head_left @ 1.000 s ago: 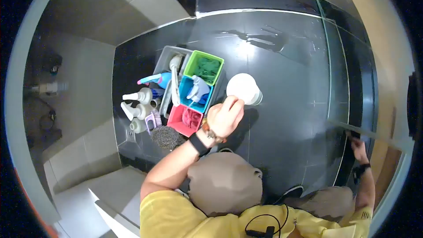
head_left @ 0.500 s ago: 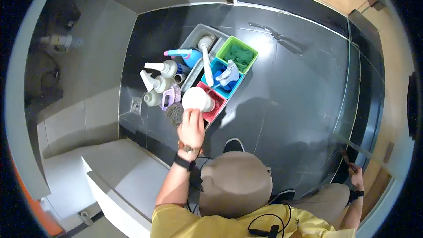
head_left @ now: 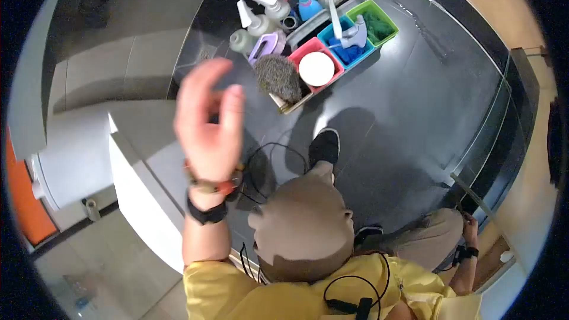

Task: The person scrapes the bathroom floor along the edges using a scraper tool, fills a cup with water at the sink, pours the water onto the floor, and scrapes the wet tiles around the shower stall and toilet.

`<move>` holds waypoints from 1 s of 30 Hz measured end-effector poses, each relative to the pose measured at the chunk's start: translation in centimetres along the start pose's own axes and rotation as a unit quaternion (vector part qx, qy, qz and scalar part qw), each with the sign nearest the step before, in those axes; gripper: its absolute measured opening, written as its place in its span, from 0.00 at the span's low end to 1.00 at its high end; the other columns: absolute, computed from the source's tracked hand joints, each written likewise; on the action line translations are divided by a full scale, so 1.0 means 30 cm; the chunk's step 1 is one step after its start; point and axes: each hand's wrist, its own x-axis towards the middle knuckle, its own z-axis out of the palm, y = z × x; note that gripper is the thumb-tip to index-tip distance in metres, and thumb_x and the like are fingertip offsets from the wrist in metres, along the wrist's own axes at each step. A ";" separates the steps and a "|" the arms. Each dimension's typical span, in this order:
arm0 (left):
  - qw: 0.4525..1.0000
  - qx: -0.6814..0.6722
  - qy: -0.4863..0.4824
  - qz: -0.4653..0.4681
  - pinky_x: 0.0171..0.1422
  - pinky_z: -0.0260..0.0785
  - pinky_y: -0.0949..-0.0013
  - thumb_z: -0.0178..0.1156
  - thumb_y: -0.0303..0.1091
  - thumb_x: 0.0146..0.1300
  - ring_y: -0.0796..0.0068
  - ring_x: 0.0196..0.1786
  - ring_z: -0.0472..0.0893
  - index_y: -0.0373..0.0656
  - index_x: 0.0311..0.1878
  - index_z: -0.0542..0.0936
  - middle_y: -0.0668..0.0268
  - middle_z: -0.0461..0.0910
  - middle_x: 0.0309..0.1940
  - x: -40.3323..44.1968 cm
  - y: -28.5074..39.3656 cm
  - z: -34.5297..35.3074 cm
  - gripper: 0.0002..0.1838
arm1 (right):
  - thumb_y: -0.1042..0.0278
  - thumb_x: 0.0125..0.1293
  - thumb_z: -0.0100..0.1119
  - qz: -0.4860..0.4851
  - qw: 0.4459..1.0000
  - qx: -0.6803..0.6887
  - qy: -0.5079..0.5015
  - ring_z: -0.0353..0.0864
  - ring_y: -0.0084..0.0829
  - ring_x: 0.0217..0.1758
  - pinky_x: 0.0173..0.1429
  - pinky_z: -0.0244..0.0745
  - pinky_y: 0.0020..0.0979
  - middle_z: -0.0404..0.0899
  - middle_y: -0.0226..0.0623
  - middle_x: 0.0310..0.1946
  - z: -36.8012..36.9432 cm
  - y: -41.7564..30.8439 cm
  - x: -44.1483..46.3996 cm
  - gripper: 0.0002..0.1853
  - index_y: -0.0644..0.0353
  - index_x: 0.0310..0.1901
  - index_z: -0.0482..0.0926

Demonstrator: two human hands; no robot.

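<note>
My left hand (head_left: 210,124) is raised over the floor, thumb and fingers apart, holding nothing. Beyond it stands a caddy (head_left: 294,105) of cleaning supplies. A grey scrubbing pad (head_left: 278,78) lies at the caddy's near end. In the red bin (head_left: 336,62) is a container with a round white top (head_left: 316,69). Beside it, the blue bin (head_left: 363,59) carries a spray bottle (head_left: 354,34) and blue cloth-like material. Far to the right, by my knee, my right hand (head_left: 470,229) is curled; what it grips is too small and dark to make out.
A green bin (head_left: 391,37) holds green scouring material. White-nozzled bottles (head_left: 259,24), a blue spray bottle (head_left: 308,7) and a purple-handled brush (head_left: 267,46) stand on the left. A white panel (head_left: 139,184) rises at left; a glass edge (head_left: 483,201) runs at right.
My left hand has let go of the white-topped container, now in the red bin, and pulled back left. The view has shifted, so the caddy appears higher and further right.
</note>
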 end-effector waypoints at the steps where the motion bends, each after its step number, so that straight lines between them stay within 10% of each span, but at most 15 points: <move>1: 1.000 -0.013 0.014 -0.011 0.35 0.71 0.78 0.57 0.23 0.57 0.77 0.33 0.79 0.38 0.48 0.75 0.60 0.76 0.47 0.003 0.062 -0.056 0.14 | 0.66 0.61 0.56 0.024 0.999 0.040 -0.021 0.65 0.12 0.20 0.22 0.57 0.19 0.73 0.21 0.21 0.012 -0.020 0.014 0.16 0.62 0.49 0.77; 8: 0.982 -0.136 0.096 -0.088 0.29 0.66 0.79 0.53 0.32 0.61 0.76 0.24 0.77 0.31 0.47 0.72 0.48 0.75 0.45 -0.198 0.374 -0.301 0.15 | 0.69 0.63 0.53 -0.079 0.985 0.148 -0.033 0.76 0.24 0.40 0.44 0.70 0.26 0.79 0.36 0.43 0.164 0.046 0.021 0.15 0.68 0.49 0.75; 15: 0.985 -0.074 0.116 -0.107 0.29 0.69 0.76 0.55 0.34 0.60 0.71 0.24 0.79 0.29 0.46 0.71 0.45 0.72 0.45 -0.464 0.511 -0.407 0.17 | 0.70 0.62 0.55 -0.058 0.996 0.042 -0.059 0.75 0.25 0.44 0.49 0.69 0.26 0.79 0.38 0.44 0.294 0.158 -0.098 0.16 0.70 0.49 0.75; 19: 0.937 0.080 0.175 -0.290 0.38 0.68 0.75 0.54 0.28 0.60 0.74 0.37 0.78 0.34 0.51 0.72 0.57 0.73 0.49 -0.606 0.357 -0.542 0.16 | 0.71 0.62 0.54 -0.109 0.989 0.001 -0.102 0.75 0.25 0.43 0.49 0.70 0.25 0.79 0.39 0.44 0.346 -0.219 -0.183 0.17 0.73 0.50 0.73; 23: 0.868 0.412 0.169 -0.219 0.64 0.56 0.54 0.56 0.36 0.60 0.51 0.64 0.62 0.39 0.64 0.60 0.49 0.59 0.63 -0.876 0.045 -0.652 0.30 | 0.73 0.62 0.53 -0.197 0.968 0.104 -0.111 0.76 0.30 0.48 0.53 0.68 0.25 0.77 0.44 0.47 0.416 -0.278 0.056 0.19 0.75 0.53 0.70; 30: 0.783 0.522 0.222 -0.256 0.70 0.38 0.46 0.42 0.53 0.64 0.44 0.70 0.45 0.42 0.70 0.49 0.45 0.41 0.69 -1.100 -0.172 -0.684 0.37 | 0.67 0.59 0.57 -0.259 0.959 -0.082 -0.084 0.79 0.33 0.44 0.48 0.71 0.31 0.80 0.42 0.41 0.505 -0.751 0.173 0.20 0.70 0.51 0.73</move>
